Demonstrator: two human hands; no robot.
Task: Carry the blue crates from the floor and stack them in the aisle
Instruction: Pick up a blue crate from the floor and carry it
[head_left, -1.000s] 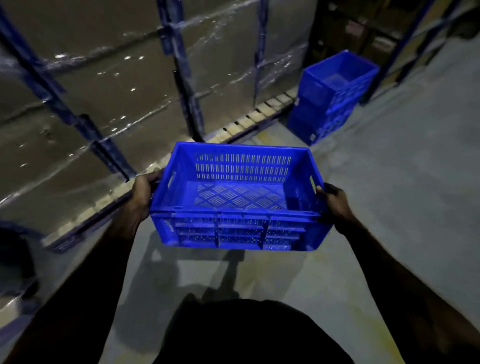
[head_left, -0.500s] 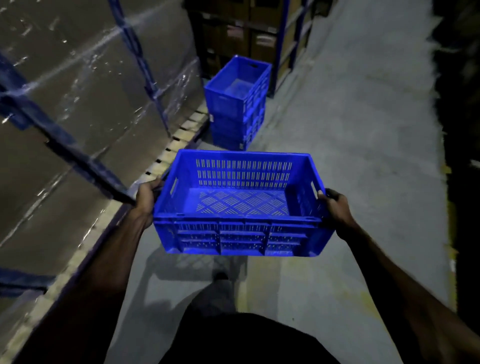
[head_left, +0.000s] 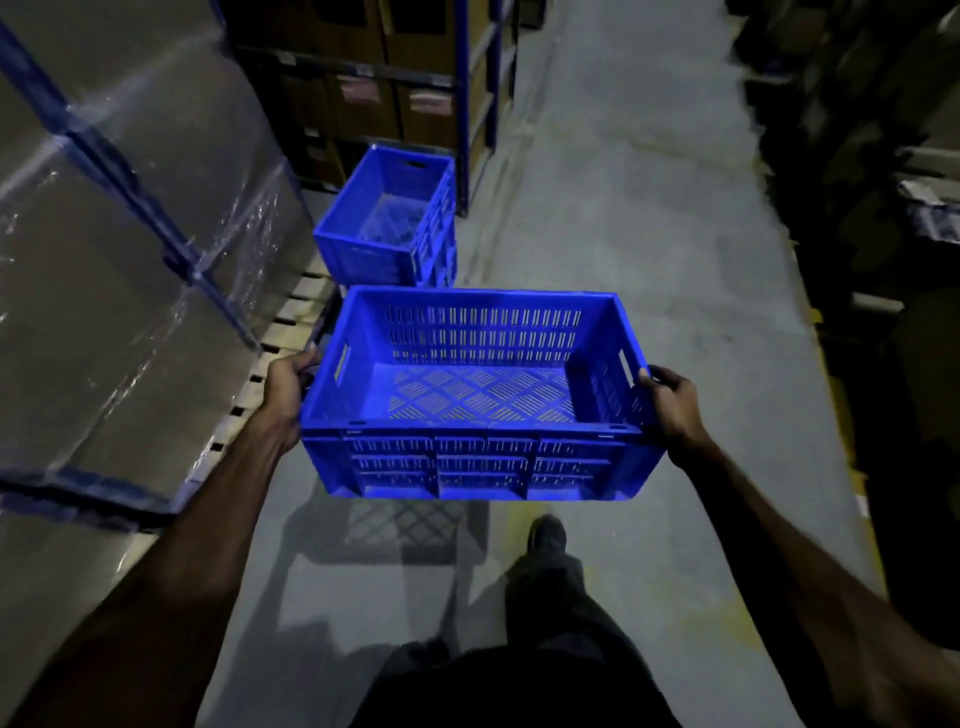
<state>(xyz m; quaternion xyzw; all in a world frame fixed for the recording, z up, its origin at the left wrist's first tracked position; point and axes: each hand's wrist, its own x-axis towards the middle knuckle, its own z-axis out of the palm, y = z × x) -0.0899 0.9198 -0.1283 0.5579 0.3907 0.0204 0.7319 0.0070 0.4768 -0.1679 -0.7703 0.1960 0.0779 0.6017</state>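
I hold an empty blue slotted crate (head_left: 478, 395) level in front of me, above the floor. My left hand (head_left: 288, 384) grips its left end at the handle slot. My right hand (head_left: 672, 402) grips its right end. Just beyond the crate's far left corner stands a stack of blue crates (head_left: 387, 228) on the floor, its top one open and empty. The lower crates of that stack are mostly hidden behind the carried crate.
Plastic-wrapped pallet loads (head_left: 130, 249) behind blue rack frames line the left side. A blue rack upright (head_left: 462, 104) with cardboard boxes stands right of the stack. Dark shelving (head_left: 883, 260) runs along the right. Grey aisle floor (head_left: 623, 197) stretches ahead. My foot (head_left: 545, 535) steps below the crate.
I have walked forward along the aisle with the crate held in both hands. The stack of crates now lies much closer, just past the carried crate.
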